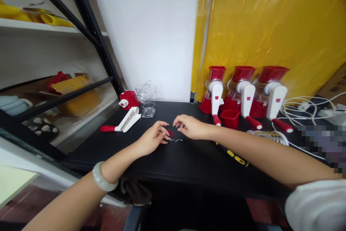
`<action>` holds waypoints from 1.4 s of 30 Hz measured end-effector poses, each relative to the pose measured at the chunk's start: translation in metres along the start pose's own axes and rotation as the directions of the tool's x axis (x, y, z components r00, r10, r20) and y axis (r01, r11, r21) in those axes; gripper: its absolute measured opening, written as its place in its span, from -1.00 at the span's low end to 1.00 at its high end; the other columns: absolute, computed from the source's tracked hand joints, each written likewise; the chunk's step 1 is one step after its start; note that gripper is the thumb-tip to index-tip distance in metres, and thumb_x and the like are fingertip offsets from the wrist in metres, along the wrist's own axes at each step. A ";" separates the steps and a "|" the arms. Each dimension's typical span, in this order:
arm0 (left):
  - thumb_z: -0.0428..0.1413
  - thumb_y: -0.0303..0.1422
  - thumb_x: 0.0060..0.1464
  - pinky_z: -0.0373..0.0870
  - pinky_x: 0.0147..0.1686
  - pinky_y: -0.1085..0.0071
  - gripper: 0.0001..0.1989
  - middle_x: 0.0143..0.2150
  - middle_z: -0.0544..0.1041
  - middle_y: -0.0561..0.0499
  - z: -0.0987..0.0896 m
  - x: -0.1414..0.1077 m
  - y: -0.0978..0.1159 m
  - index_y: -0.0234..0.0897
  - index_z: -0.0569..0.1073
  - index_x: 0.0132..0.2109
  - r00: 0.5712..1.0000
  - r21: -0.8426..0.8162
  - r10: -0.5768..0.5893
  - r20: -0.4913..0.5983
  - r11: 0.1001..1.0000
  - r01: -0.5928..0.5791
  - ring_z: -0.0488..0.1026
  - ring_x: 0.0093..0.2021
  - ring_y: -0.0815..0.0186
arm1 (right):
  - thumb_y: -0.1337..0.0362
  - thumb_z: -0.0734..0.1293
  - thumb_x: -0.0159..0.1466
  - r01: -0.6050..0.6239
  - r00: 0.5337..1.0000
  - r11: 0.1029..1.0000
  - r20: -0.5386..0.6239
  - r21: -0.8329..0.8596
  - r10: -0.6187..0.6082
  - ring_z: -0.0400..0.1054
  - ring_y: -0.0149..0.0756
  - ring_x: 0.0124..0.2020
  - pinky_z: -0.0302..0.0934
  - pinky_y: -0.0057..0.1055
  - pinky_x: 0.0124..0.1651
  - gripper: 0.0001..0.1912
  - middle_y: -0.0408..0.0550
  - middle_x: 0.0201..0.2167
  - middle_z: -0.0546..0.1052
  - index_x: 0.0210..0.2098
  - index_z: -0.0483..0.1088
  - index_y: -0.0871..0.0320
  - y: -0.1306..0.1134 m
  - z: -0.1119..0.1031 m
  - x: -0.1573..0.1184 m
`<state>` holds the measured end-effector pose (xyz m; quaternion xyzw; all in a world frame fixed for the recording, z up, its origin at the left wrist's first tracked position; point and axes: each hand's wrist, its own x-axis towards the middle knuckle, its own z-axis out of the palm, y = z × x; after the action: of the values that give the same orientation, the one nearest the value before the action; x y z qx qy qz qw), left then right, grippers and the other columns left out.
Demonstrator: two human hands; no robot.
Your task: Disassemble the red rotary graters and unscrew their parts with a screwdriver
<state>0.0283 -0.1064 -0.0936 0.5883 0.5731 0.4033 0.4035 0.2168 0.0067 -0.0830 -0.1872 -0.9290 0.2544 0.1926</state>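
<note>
My left hand (pixel 153 138) is over the middle of the black table (pixel 173 166), its fingers apart beside a small red part (pixel 171 133). Just right of that part, my right hand (pixel 189 126) hovers with curved fingers, apart from the left one; nothing shows between them. Several small screws (pixel 176 140) lie on the table below the fingertips. Further left rests a white crank arm (pixel 129 120) with a red handle. Behind it are a red base (pixel 129 100) lying on its side and clear plastic pieces (pixel 148 109).
Three assembled red-and-white grinders (pixel 216 96) stand at the back right, with a red cup (pixel 230 118) before them. A metal grater drum (pixel 270 137), a black-and-yellow tool (pixel 234 154) and white cables (pixel 297 110) lie right. A black-framed shelf (pixel 89 22) rises left.
</note>
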 end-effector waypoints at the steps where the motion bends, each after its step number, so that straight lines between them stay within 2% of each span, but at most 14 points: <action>1: 0.06 -0.28 0.13 0.53 -0.32 0.30 -0.66 -0.20 0.42 0.00 -0.006 0.001 0.008 -0.23 0.23 0.03 1.000 0.030 0.021 -0.010 0.999 -0.021 0.51 -0.23 0.29 | 0.47 0.26 0.19 0.044 0.996 0.998 -0.077 -0.049 -0.048 0.41 -0.37 -0.29 0.29 -0.39 -0.17 -0.78 0.02 -0.20 0.45 -0.16 0.36 0.19 -0.003 -0.017 -0.003; 3: 0.06 -0.20 0.12 0.50 -0.43 0.35 -0.62 -0.17 0.41 -0.02 -0.020 0.004 0.027 -0.22 0.23 0.05 0.997 0.098 0.067 -0.039 0.993 -0.063 0.51 -0.25 0.28 | 0.42 0.24 0.22 0.077 0.959 0.986 -0.261 -0.148 -0.114 0.40 -0.34 -0.27 0.29 -0.33 -0.13 -0.79 0.04 -0.17 0.42 -0.14 0.36 0.18 -0.008 -0.060 -0.011; 6: 0.10 -0.18 0.09 0.51 -0.35 0.30 -0.53 -0.14 0.42 -0.04 -0.035 0.020 0.056 -0.23 0.19 0.09 0.987 0.212 0.142 -0.069 0.969 -0.125 0.49 -0.24 0.28 | 0.39 0.22 0.24 -0.047 0.821 0.976 -0.564 -0.213 -0.083 0.39 -0.23 -0.17 0.30 -0.27 -0.15 -0.81 0.02 -0.19 0.45 -0.15 0.36 0.14 -0.008 -0.129 -0.029; 9: 0.14 -0.15 0.05 0.49 -0.20 0.18 -0.36 -0.06 0.44 -0.12 -0.028 0.056 0.081 -0.25 0.08 0.19 0.974 0.282 0.218 -0.064 0.940 -0.192 0.48 -0.20 0.25 | 0.36 0.19 0.27 -0.185 0.704 0.967 -0.710 -0.178 0.004 0.41 -0.23 -0.24 0.30 -0.27 -0.21 -0.82 -0.02 -0.24 0.48 -0.14 0.33 0.13 0.004 -0.170 -0.055; 11: 0.16 -0.12 0.03 0.44 -0.07 0.10 -0.25 0.05 0.40 -0.23 -0.008 0.090 0.095 -0.27 0.01 0.24 0.957 0.304 0.278 -0.079 0.921 -0.242 0.46 -0.05 0.15 | 0.34 0.19 0.27 -0.275 0.733 0.942 -0.676 -0.194 0.075 0.41 -0.23 -0.28 0.30 -0.27 -0.21 -0.82 -0.03 -0.29 0.50 -0.14 0.33 0.14 0.017 -0.177 -0.073; 13: 0.21 -0.09 -0.04 0.35 0.03 0.05 -0.12 0.16 0.31 -0.37 0.021 0.127 0.108 -0.32 -0.04 0.28 0.940 0.319 0.314 -0.133 0.912 -0.260 0.38 0.10 0.03 | 0.31 0.22 0.26 -0.337 0.827 0.902 -0.542 -0.271 0.147 0.42 -0.21 -0.27 0.29 -0.25 -0.18 -0.84 0.00 -0.29 0.51 -0.16 0.35 0.15 0.030 -0.170 -0.089; 15: 0.24 -0.02 -0.11 0.27 0.11 0.03 0.03 0.22 0.22 -0.49 0.054 0.160 0.119 -0.43 -0.11 0.30 0.928 0.334 0.339 -0.152 0.902 -0.275 0.25 0.23 -0.07 | 0.26 0.28 0.24 -0.367 0.884 0.864 -0.418 -0.345 0.209 0.42 -0.19 -0.22 0.28 -0.25 -0.12 -0.81 0.05 -0.24 0.52 -0.17 0.39 0.18 0.042 -0.158 -0.101; 19: 0.32 0.02 -0.28 0.09 0.23 0.03 0.20 0.32 0.01 -0.57 0.108 0.203 0.126 -0.48 -0.14 0.30 0.888 0.372 0.403 -0.221 0.876 -0.305 0.04 0.34 -0.16 | 0.20 0.35 0.19 -0.354 0.932 0.821 -0.241 -0.449 0.271 0.41 -0.16 -0.15 0.25 -0.27 -0.04 -0.78 0.07 -0.20 0.51 -0.20 0.47 0.18 0.054 -0.135 -0.112; 23: 0.35 -0.05 -0.29 0.06 0.24 0.03 0.17 0.30 0.04 -0.58 0.133 0.221 0.113 -0.50 -0.12 0.28 0.855 0.384 0.411 -0.317 0.880 -0.280 0.05 0.33 -0.18 | 0.28 0.37 0.14 -0.308 0.943 0.745 -0.083 -0.592 0.323 0.43 -0.09 -0.15 0.26 -0.29 -0.11 -0.82 0.08 -0.25 0.54 -0.25 0.48 0.20 0.058 -0.122 -0.109; 26: 0.32 -0.17 -0.21 0.15 0.20 0.08 0.04 0.27 0.14 -0.53 0.135 0.228 0.102 -0.48 -0.07 0.27 0.846 0.367 0.409 -0.341 0.887 -0.281 0.16 0.28 -0.13 | 0.37 0.31 0.16 -0.313 0.927 0.689 -0.054 -0.654 0.371 0.46 -0.12 -0.25 0.23 -0.33 -0.23 -0.92 0.07 -0.31 0.55 -0.34 0.44 0.19 0.064 -0.117 -0.107; 29: 0.31 -0.26 -0.19 0.21 0.16 0.10 -0.04 0.22 0.24 -0.44 0.127 0.230 0.093 -0.42 -0.03 0.26 0.851 0.340 0.430 -0.302 0.883 -0.325 0.27 0.22 -0.06 | 0.38 0.26 0.19 -0.319 0.931 0.706 -0.068 -0.633 0.360 0.45 -0.18 -0.34 0.18 -0.38 -0.32 -0.93 0.03 -0.37 0.54 -0.40 0.39 0.17 0.068 -0.120 -0.108; 35: 0.33 -0.09 -0.20 0.17 0.21 0.01 -0.07 0.23 0.24 -0.40 0.105 0.217 0.083 -0.37 0.09 0.22 0.849 0.297 0.516 -0.113 0.833 -0.467 0.25 0.24 -0.04 | 0.27 0.24 0.26 -0.320 0.947 0.796 -0.167 -0.514 0.273 0.38 -0.27 -0.46 0.13 -0.39 -0.39 -0.84 -0.06 -0.45 0.51 -0.44 0.36 0.11 0.032 -0.158 -0.116; 39: 0.15 -0.05 0.06 0.25 0.16 0.02 -0.33 0.22 0.27 -0.36 0.086 0.179 0.090 -0.37 0.18 0.17 0.858 0.213 0.499 -0.117 0.857 -0.470 0.24 0.24 0.00 | 0.12 0.27 0.27 -0.176 0.928 0.874 -0.372 -0.453 -0.006 0.40 -0.22 -0.42 0.20 -0.33 -0.35 -0.83 -0.04 -0.41 0.53 -0.34 0.41 0.06 0.001 -0.176 -0.107; 42: -0.12 -0.09 0.27 0.26 0.18 0.10 -0.52 0.23 0.29 -0.24 0.065 0.132 0.104 -0.29 0.21 0.19 0.799 0.152 0.597 -0.079 0.799 -0.582 0.23 0.26 0.10 | 0.12 0.30 0.26 -0.087 0.908 0.902 -0.405 -0.423 -0.102 0.40 -0.20 -0.38 0.23 -0.31 -0.32 -0.84 -0.02 -0.37 0.53 -0.33 0.42 0.05 -0.014 -0.167 -0.089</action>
<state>0.1281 0.0224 -0.0169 0.7346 0.4081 0.5092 0.1859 0.3648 0.0228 0.0348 -0.2714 -0.8998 -0.0043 0.3415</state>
